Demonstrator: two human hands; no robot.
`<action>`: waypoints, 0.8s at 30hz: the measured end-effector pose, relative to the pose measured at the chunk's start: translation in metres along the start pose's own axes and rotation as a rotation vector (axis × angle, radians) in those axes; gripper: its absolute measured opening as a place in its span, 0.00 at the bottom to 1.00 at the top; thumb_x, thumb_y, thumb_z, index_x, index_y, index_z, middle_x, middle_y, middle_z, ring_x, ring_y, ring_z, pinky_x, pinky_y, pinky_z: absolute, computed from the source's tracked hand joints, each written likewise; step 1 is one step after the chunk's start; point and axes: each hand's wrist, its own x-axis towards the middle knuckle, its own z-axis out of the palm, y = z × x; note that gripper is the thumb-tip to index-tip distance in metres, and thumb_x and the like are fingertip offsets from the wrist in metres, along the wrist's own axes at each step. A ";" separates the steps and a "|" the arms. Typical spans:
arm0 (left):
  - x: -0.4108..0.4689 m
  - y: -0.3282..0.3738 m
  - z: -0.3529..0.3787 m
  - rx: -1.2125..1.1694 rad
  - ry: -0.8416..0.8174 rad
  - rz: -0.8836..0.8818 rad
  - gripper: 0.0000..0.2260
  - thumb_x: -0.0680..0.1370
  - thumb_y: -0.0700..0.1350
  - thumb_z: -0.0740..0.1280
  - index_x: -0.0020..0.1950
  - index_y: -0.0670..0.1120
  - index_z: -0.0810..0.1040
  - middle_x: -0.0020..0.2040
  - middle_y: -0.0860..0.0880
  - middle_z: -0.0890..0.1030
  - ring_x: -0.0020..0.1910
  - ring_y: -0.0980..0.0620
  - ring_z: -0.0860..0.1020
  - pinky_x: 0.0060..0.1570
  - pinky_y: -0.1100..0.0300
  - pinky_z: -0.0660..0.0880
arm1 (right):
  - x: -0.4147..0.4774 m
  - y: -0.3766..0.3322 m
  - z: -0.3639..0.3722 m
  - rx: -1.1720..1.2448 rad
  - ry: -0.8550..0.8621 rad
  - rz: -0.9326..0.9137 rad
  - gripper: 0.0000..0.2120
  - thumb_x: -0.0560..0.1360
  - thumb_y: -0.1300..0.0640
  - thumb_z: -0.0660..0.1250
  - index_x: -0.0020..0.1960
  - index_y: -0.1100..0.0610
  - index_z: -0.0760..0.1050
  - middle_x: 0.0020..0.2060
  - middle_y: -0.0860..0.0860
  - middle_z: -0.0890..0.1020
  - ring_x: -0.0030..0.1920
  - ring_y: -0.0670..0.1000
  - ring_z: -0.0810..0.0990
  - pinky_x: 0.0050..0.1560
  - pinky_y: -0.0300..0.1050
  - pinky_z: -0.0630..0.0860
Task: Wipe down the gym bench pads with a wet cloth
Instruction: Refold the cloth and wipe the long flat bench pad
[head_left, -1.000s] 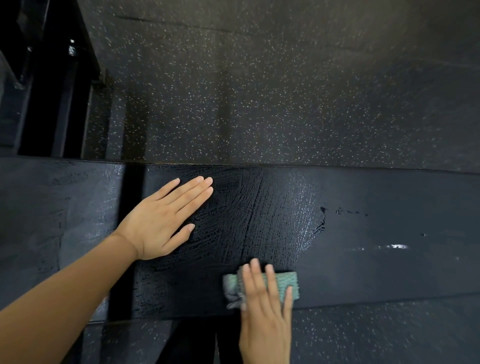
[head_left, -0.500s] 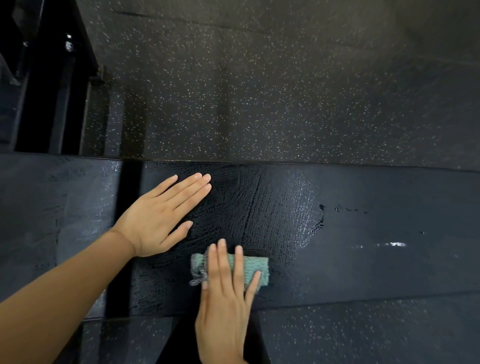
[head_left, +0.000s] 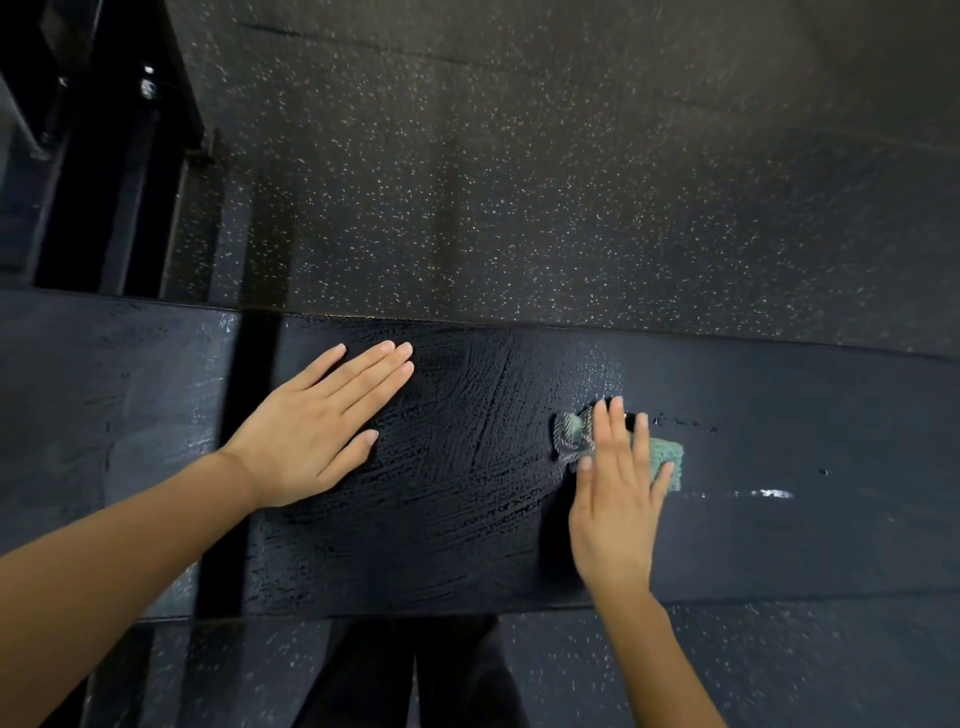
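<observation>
Green cloth (head_left: 665, 453) under right hand (head_left: 615, 501)

- Bench pad (head_left: 467, 467): black, leather-like covering. Between the left hand (head_left: 311, 431) and right hand (head_left: 615, 499) it is glossy, with fine wet streaks.
- Same pad, right of the right hand: matt and smooth, with a few shiny droplets and one bright wet streak.
- Cloth (head_left: 667, 452) under the right hand: teal, knitted textile, rough, matt.
- Second pad (head_left: 78, 415), left of the left hand: matt, with dull smears.
- Floor (head_left: 519, 182) beyond both hands: dark, rubber-like, matt, pale-speckled.
</observation>
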 end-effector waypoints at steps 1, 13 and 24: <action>0.000 0.001 0.000 0.004 0.001 -0.007 0.29 0.82 0.51 0.49 0.81 0.41 0.52 0.82 0.45 0.52 0.80 0.47 0.53 0.76 0.45 0.53 | 0.010 -0.001 0.000 0.007 0.012 0.014 0.25 0.82 0.49 0.41 0.80 0.46 0.47 0.79 0.39 0.47 0.77 0.42 0.36 0.73 0.52 0.32; 0.011 0.019 0.002 -0.004 0.003 -0.072 0.30 0.82 0.53 0.49 0.81 0.40 0.51 0.82 0.44 0.51 0.81 0.47 0.50 0.76 0.45 0.51 | 0.030 0.004 -0.005 0.001 -0.021 -0.087 0.25 0.84 0.55 0.46 0.80 0.47 0.46 0.79 0.39 0.45 0.78 0.45 0.36 0.73 0.55 0.33; 0.034 0.042 0.002 -0.012 0.026 -0.121 0.30 0.83 0.55 0.47 0.80 0.39 0.52 0.82 0.43 0.51 0.81 0.46 0.49 0.77 0.46 0.50 | -0.033 0.013 0.004 0.025 -0.047 -0.137 0.27 0.81 0.53 0.45 0.79 0.45 0.48 0.79 0.38 0.49 0.79 0.46 0.44 0.76 0.56 0.38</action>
